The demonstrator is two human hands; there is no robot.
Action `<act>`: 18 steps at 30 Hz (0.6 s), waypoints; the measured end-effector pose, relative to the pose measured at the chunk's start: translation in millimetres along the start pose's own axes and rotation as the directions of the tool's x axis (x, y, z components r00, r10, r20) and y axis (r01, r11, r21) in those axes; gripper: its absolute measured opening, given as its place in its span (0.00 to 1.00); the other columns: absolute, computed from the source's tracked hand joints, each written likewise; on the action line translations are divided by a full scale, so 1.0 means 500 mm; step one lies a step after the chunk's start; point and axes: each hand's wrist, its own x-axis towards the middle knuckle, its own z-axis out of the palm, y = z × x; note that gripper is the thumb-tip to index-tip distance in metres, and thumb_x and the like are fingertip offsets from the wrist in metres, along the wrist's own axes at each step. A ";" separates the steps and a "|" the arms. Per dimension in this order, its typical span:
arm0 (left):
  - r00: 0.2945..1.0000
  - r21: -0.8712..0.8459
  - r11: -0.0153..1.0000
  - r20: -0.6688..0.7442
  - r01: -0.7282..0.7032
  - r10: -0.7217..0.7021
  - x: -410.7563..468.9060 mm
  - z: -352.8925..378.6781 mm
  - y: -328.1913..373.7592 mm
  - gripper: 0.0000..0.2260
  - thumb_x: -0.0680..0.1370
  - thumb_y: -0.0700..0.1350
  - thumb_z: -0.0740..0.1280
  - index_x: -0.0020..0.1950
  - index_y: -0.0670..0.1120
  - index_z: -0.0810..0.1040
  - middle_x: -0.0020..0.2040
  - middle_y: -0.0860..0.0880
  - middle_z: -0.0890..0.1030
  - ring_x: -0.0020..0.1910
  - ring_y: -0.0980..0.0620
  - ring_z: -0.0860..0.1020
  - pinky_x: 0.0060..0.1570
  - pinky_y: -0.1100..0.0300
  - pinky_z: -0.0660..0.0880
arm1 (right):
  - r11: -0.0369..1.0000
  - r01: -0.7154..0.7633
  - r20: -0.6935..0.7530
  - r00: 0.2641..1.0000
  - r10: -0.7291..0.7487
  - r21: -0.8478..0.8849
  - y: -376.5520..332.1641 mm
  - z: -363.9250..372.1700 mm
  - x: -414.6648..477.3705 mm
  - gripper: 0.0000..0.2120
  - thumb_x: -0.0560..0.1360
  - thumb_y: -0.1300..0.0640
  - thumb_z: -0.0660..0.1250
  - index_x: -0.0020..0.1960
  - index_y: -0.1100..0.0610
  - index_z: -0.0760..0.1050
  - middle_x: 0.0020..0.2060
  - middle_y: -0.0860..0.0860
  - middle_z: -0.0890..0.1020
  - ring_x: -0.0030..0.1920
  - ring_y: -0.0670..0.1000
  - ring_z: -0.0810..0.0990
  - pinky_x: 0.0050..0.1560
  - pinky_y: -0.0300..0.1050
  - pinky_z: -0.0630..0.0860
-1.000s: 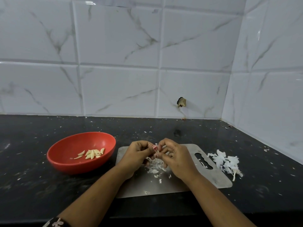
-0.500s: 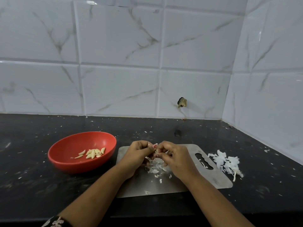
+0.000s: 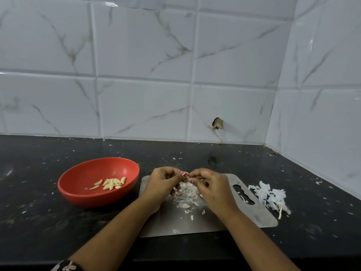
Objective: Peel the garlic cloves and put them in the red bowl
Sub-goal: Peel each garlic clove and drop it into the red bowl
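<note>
A black speckled countertop (image 3: 39,222) carries a steel cutting board (image 3: 259,216) strewn with peel scraps (image 3: 185,196). Above the board both forearms converge. The left hand (image 3: 160,186) and right hand (image 3: 214,190) meet fingertip to fingertip, curled fingers pinching a mostly hidden garlic clove (image 3: 187,175). To the left, the red bowl (image 3: 82,194) holds peeled cloves (image 3: 111,183). White marble tiles (image 3: 144,106) stand behind.

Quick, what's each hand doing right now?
Left hand: fingers curled, pinching the garlic clove.
Right hand: fingers curled, pinching the same garlic clove, mostly hidden.
</note>
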 end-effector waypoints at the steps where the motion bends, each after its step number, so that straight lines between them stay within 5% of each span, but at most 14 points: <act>1: 1.000 0.006 1.000 -0.003 -0.005 0.005 0.000 0.000 -0.001 0.05 0.76 0.39 0.69 0.40 0.40 0.82 0.35 0.47 0.83 0.26 0.57 0.73 0.23 0.65 0.68 | 1.000 -0.005 -0.004 1.000 0.005 -0.004 -0.001 0.000 0.001 0.05 0.74 0.63 0.71 0.45 0.54 0.83 0.37 0.45 0.83 0.31 0.42 0.80 0.33 0.32 0.74; 10: 1.000 0.039 0.999 -0.023 0.002 -0.001 0.001 0.003 -0.002 0.04 0.76 0.38 0.69 0.43 0.39 0.82 0.36 0.47 0.83 0.26 0.58 0.74 0.24 0.66 0.69 | 0.996 -0.034 -0.008 0.999 0.033 -0.077 0.011 0.005 0.003 0.06 0.76 0.63 0.69 0.44 0.53 0.80 0.35 0.47 0.82 0.33 0.44 0.80 0.32 0.35 0.76; 15: 0.998 0.035 0.999 -0.051 0.029 -0.027 0.006 -0.003 -0.005 0.03 0.76 0.34 0.69 0.45 0.39 0.82 0.34 0.47 0.83 0.27 0.57 0.75 0.25 0.66 0.70 | 0.991 -0.070 -0.049 0.997 0.065 -0.116 0.019 -0.001 0.007 0.11 0.73 0.67 0.71 0.44 0.50 0.82 0.47 0.43 0.80 0.38 0.39 0.78 0.37 0.29 0.73; 18: 0.999 0.049 0.998 -0.042 0.028 -0.026 0.006 -0.002 -0.006 0.03 0.75 0.34 0.70 0.45 0.39 0.83 0.33 0.47 0.82 0.27 0.57 0.75 0.26 0.66 0.70 | 0.990 -0.088 -0.056 0.995 0.082 -0.112 0.023 -0.002 0.005 0.09 0.75 0.61 0.70 0.47 0.47 0.82 0.45 0.41 0.81 0.36 0.41 0.78 0.36 0.33 0.74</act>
